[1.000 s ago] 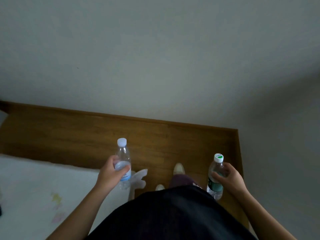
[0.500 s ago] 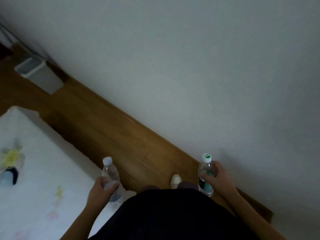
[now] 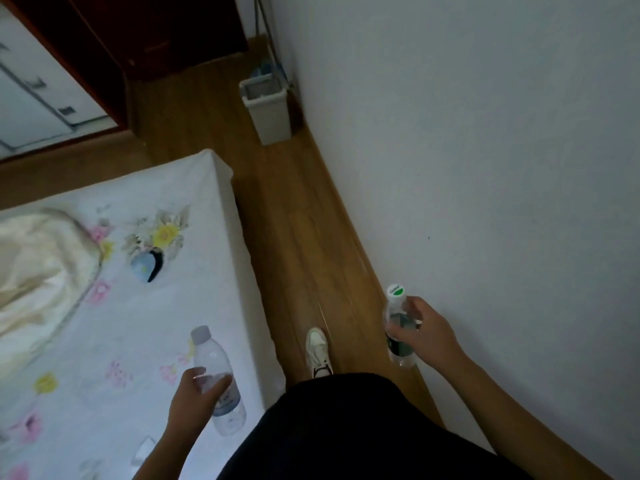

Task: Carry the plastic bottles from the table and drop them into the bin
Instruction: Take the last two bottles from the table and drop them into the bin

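My left hand (image 3: 195, 393) grips a clear plastic bottle (image 3: 216, 375) with a pale cap and a blue label, held above the bed's edge. A second clear bottle (image 3: 398, 323), with a white-and-green cap and a dark green label, is held upright in my right hand (image 3: 427, 336) close to the wall. The grey rectangular bin (image 3: 268, 110) stands open on the floor far ahead, against the wall.
A bed with a white flowered sheet (image 3: 131, 271) fills the left side, with a cream pillow (image 3: 38, 268) and a small blue item (image 3: 147, 265) on it. A narrow strip of wooden floor (image 3: 298, 237) runs between bed and white wall (image 3: 485, 133). Dark furniture (image 3: 156, 29) stands beyond the bin.
The view has swung left along the wall: the bin has come from the far left edge to upper centre, and the bed now fills the left. Both hands still hold their bottles.
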